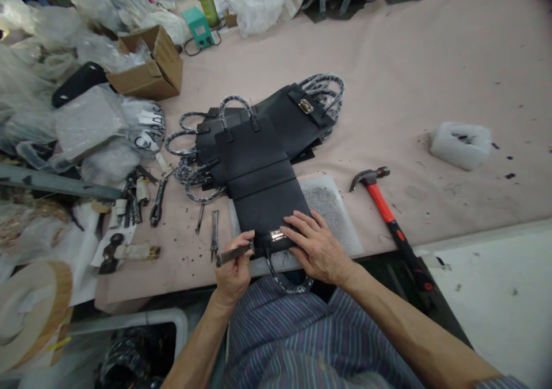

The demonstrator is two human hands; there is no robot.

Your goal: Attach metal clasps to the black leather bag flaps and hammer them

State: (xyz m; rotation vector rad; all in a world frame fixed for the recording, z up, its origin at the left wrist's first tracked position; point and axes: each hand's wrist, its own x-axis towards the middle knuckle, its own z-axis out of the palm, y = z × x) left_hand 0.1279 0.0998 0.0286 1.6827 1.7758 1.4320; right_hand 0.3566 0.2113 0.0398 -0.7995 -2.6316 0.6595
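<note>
A black handbag panel [263, 165] lies unfolded in front of me, its near end on a whitish pad [332, 211]. Near that end sits a shiny metal clasp [277, 235], and a plastic-wrapped handle [288, 285] loops over the table edge towards my lap. My left hand [235, 268] is closed around a metal punch [233, 255], whose tip is at the panel's left edge, left of the clasp. Flat on the panel, just right of the clasp, rests my right hand [319, 245] with fingers spread. Behind lie stacked black handbag panels [284, 113] with wrapped handles.
To the right are a claw hammer [383, 205] with a red and black handle and a white foam block [460, 145]. Several hand tools [158, 202] and another hammer [125, 252] lie left. A cardboard box [161, 67] and plastic bags stand at the back left.
</note>
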